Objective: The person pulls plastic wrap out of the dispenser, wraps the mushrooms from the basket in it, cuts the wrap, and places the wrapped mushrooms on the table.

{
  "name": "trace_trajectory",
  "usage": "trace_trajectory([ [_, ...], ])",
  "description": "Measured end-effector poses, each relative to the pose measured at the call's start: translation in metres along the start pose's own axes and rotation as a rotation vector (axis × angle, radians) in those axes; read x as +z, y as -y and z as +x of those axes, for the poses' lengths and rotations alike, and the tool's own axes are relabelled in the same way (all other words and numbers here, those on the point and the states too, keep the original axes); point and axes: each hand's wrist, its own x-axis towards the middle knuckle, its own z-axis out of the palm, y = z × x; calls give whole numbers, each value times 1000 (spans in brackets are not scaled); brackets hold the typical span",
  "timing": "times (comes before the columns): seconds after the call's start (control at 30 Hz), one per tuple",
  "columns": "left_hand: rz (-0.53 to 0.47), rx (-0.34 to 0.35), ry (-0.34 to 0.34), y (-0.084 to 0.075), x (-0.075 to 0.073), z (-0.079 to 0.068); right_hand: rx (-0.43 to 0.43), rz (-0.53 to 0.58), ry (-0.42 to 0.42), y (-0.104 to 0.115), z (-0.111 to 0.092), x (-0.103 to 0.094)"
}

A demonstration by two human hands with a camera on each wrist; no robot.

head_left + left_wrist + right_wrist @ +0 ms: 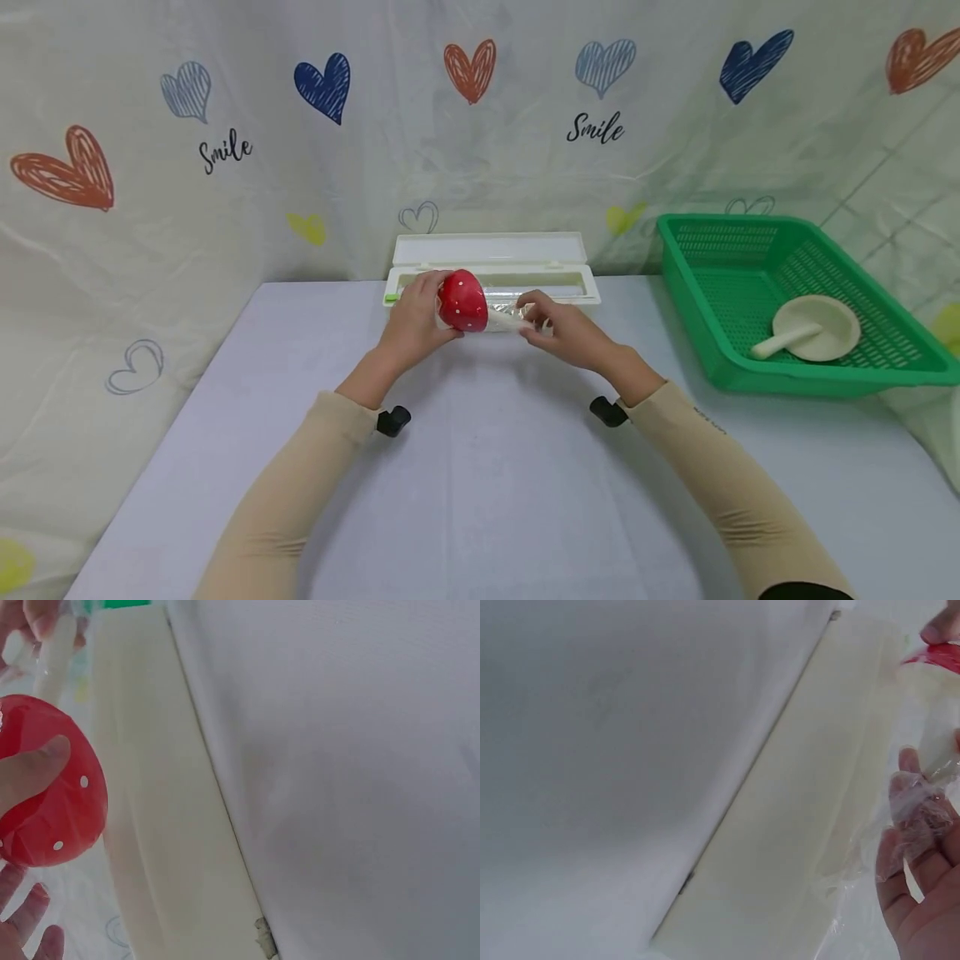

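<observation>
A mushroom model with a red, white-dotted cap point(462, 302) and a white stem point(505, 320) is held sideways at the front of a white cling film box point(489, 248). My left hand point(411, 323) grips the cap, its thumb lying across the red surface in the left wrist view. At the stem end, my right hand point(566, 333) pinches clear cling film point(919, 801), which bunches over its fingers in the right wrist view. Film also crosses the space around the stem. The box lid is raised, and a film roll point(566, 291) lies inside.
On the right stands a green basket point(678, 287) holding another mushroom point(838, 327), its pale underside and stem facing up. A small green piece point(392, 297) sits at the box's left end. Behind the white table point(480, 492) hangs a heart-printed curtain point(525, 167).
</observation>
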Motion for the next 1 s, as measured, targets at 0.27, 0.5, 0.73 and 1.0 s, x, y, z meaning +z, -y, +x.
trace_trajectory([
  [0.27,-203,-72,76,7,-1,0,-104,-55,-54,-1,-2,3],
  [0.5,-291,-62,73,12,-1,-2,-112,-113,-68,1,-1,8],
  [0.73,-316,-48,86,15,1,-2,-132,-140,-148,2,-4,8],
  [1.0,-320,-61,56,12,-2,-3,-198,-168,-218,1,-6,6],
])
